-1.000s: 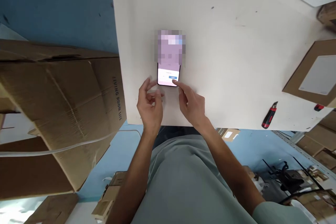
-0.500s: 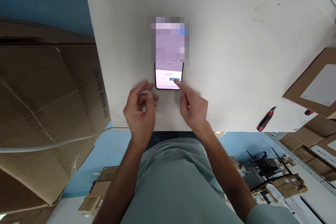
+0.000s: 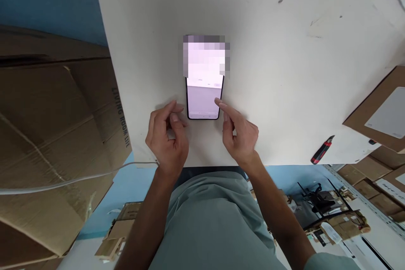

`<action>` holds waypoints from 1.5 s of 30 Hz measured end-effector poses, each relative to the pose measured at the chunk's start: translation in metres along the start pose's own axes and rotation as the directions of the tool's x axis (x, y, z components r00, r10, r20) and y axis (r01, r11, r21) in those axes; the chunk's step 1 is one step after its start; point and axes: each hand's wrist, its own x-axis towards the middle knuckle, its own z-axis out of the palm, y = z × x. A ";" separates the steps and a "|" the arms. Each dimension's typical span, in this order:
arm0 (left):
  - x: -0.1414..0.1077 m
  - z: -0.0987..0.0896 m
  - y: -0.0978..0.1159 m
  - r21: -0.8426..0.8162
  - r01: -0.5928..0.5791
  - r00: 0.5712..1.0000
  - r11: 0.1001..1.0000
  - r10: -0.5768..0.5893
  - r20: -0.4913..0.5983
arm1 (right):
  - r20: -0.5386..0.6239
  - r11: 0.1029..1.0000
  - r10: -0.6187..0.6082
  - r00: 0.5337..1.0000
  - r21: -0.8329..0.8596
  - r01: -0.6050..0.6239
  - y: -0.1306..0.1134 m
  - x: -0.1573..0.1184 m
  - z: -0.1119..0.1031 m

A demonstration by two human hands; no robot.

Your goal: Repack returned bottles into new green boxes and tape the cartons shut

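Note:
A phone (image 3: 203, 101) with a lit screen lies flat on the white table (image 3: 268, 59); its upper part is pixelated. My right hand (image 3: 241, 135) is at the phone's lower right, index finger stretched out over the screen's right edge and the other fingers curled, holding nothing. Whether the fingertip touches the glass cannot be made out. To the left of the phone's lower end rests my left hand (image 3: 167, 135), fingers loosely bent and apart, with nothing in it.
A red and black box cutter (image 3: 322, 150) lies near the table's right front edge. Beyond it is a cardboard piece with a white label (image 3: 387, 107). A large cardboard box (image 3: 57, 135) stands at the left, with a white cable (image 3: 82, 176) across it.
The view has shifted, so the phone and table appear lower. My right index finger has moved off the blue button toward the screen's right edge. The screen shows a different page.

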 end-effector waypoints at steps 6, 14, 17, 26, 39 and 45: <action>0.004 0.016 -0.018 0.039 0.008 0.990 0.999 -0.003 -0.144 | -0.013 0.999 -0.034 0.999 0.036 0.035 -0.001 0.024 -0.002; 0.006 0.020 -0.025 0.149 -0.037 0.978 0.988 0.067 -0.200 | -0.154 0.983 -0.168 0.974 0.053 0.178 0.004 0.063 0.004; 0.006 0.019 -0.026 0.172 -0.072 0.973 0.982 0.107 -0.205 | -0.199 0.981 -0.184 0.963 0.030 0.194 0.004 0.072 0.004; 0.003 0.019 -0.029 0.228 0.010 0.971 0.974 0.045 -0.235 | -0.195 0.975 -0.223 0.955 -0.022 0.223 0.004 0.080 -0.002; 0.006 0.021 -0.022 0.195 -0.019 0.974 0.981 0.062 -0.219 | 0.028 0.990 -0.136 0.990 -0.045 0.137 0.013 0.029 -0.009; 0.007 0.021 -0.023 0.164 -0.101 0.966 0.981 0.136 -0.220 | 0.051 0.981 -0.162 0.986 -0.095 0.166 0.016 0.026 -0.004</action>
